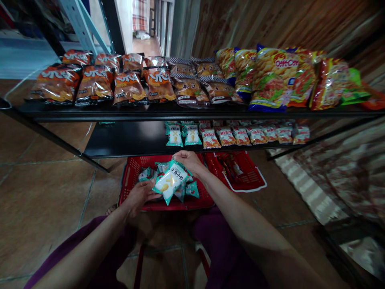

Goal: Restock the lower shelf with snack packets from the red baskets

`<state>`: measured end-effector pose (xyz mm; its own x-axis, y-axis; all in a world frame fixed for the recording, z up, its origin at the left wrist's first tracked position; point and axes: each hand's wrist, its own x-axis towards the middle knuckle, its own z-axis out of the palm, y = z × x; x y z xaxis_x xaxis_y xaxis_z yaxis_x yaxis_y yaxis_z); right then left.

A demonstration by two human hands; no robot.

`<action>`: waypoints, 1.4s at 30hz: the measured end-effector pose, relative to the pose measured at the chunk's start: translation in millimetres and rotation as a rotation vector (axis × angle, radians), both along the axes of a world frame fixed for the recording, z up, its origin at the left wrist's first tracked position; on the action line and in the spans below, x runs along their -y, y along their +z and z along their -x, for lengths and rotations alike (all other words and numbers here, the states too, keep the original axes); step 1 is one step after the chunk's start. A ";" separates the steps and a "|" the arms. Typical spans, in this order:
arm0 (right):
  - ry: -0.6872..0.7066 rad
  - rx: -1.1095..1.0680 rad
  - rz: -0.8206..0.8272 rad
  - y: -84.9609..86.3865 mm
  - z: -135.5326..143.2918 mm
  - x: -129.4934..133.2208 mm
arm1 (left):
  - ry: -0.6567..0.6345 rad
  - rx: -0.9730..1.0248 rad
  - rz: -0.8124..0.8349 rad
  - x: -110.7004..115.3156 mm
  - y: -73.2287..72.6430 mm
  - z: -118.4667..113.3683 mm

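Note:
A teal and white snack bag (pixel 170 181) is tilted above a red basket (pixel 128 180). My left hand (pixel 141 196) grips its lower left side, fingers partly behind it. At its top corner my right hand (pixel 189 160) pinches the edge. More teal snack bags (pixel 192 189) lie loosely in the basket below. On the lower shelf (pixel 129 138), two front teal bags (pixel 174 134) stand upright, with others partly seen behind them. To their right runs a row of red and white snack bags (pixel 227 136).
The upper shelf (pixel 120 114) carries orange-brown bags (pixel 94 84), brown bags (pixel 191 90) and large yellow bags (pixel 272 78). A second red basket (pixel 252 176) with a white handle sits on the tiled floor (pixel 51 192). A patterned curtain (pixel 270 24) hangs behind at the right.

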<state>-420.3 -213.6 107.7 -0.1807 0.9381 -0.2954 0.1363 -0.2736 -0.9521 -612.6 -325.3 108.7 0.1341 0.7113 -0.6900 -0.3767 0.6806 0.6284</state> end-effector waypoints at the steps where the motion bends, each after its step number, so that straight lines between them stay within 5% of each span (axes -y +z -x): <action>1: 0.002 0.006 0.004 0.3 -0.5 -0.7 | -0.012 0.010 -0.002 -0.3 -0.4 0.3; 15: 0.059 0.014 -0.008 -0.2 -8.9 -4.0 | -0.033 0.035 0.010 -1.7 -1.4 -3.1; 29: 0.087 0.088 -0.044 -3.8 -19.2 -7.1 | 0.149 0.031 0.028 -5.6 -1.8 -10.0; 34: 0.084 0.108 -0.104 -3.8 -19.0 -7.4 | 0.077 0.060 0.011 -4.4 -7.6 -7.7; 42: 0.247 0.159 -0.176 -4.2 -17.7 -6.2 | -0.035 0.047 -0.041 -6.5 2.3 -6.0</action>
<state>-402.6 -207.4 103.5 -0.3730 0.9110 -0.1756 0.3288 -0.0472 -0.9432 -606.7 -318.7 111.0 0.1914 0.7332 -0.6525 -0.3830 0.6679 0.6381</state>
